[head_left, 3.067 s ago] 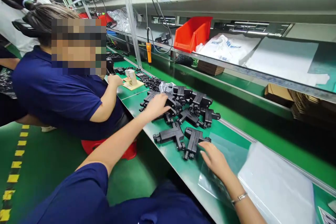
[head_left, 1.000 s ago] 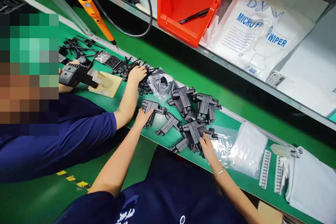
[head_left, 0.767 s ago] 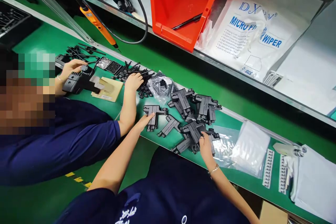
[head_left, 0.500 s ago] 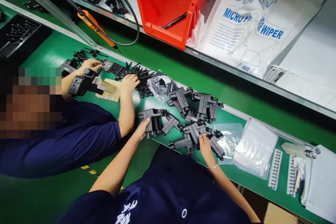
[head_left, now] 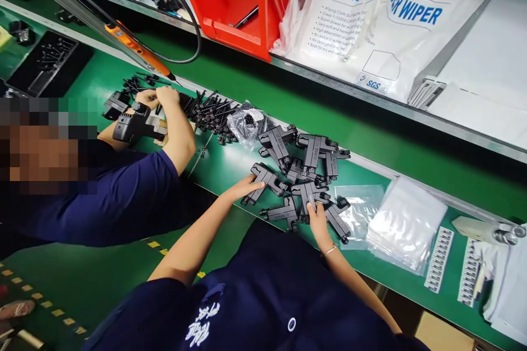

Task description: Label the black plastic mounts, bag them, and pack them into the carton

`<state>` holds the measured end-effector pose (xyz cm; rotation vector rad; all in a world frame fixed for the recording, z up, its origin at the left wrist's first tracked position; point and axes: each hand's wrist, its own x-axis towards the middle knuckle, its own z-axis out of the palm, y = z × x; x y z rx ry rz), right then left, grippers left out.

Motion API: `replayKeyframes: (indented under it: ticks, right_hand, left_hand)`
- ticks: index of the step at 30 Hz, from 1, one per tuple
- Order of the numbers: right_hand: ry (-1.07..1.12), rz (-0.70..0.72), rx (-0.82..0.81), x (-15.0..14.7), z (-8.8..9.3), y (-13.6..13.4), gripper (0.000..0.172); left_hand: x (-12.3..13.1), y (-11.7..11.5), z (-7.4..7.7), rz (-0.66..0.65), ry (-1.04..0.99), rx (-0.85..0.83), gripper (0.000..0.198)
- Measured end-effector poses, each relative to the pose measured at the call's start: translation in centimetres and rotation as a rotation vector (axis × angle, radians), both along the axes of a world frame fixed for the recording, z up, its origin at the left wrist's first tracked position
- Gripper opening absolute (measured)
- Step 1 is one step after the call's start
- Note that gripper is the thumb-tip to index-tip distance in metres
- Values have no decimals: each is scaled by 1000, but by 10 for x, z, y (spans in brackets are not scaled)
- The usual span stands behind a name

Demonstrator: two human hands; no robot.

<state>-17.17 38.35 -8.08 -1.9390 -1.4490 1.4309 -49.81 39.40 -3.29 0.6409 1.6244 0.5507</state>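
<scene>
Several black T-shaped plastic parts with light lettering lie in a loose pile on the green bench. My left hand grips a black part at the pile's left side, with the thumb on top. At the near side of the pile, my right hand has its fingers closed on the lower end of another black part. A third part lies between my hands, and one more is just right of my right hand.
Left of me, a co-worker's hands are near black screws and a clamp device. An orange screwdriver hangs above. Clear bags and label strips lie right; a red bin stands on the shelf.
My left hand has moved right with a black part, closer to the pile. My right hand has shifted slightly left. The co-worker's hands have come together. The camera view has shifted.
</scene>
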Motion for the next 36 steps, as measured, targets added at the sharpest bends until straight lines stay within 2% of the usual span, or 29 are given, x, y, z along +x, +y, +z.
replayKeyframes:
  ticks: [4,8,10,12,15,18,23,26,29,31,33,36]
  right_hand:
    - [87,-59,-8,20,9,-22,59]
    - [193,-115,-189,33,22,-68,45]
    - [262,-148,-295,17,21,-88,37]
    - [333,-222,-360,-12,14,-101,34]
    - [420,-397,-382,-62,2,-103,30]
    - [477,-583,-341,-97,-4,-95,26]
    - [563,-815,-264,-113,-5,-90,29]
    - [623,-905,-245,-107,-5,-109,22]
    - [657,-977,-239,-96,-7,-152,17]
    - [632,-1030,-269,-86,-9,-195,17]
    - [552,-1102,-329,-72,-9,-248,19]
    - [359,-1228,-439,-50,-4,-345,23]
  left_hand:
    - [0,-10,0,62,14,17,76]
    - [0,-18,-3,95,-82,8,64]
    - [0,-18,-6,99,-131,-1,60]
    - [1,-17,-9,94,-162,4,59]
    - [4,-13,-12,79,-171,29,60]
    - [6,-8,-13,48,-155,43,61]
    - [7,2,-10,-39,-87,36,56]
    - [0,-2,-4,-102,14,46,51]
    - [-15,-22,3,-149,174,98,54]
    - [-30,-42,4,-198,256,147,60]
    - [-41,-63,-1,-296,278,161,62]
    - [-33,-95,-16,-731,241,139,52]
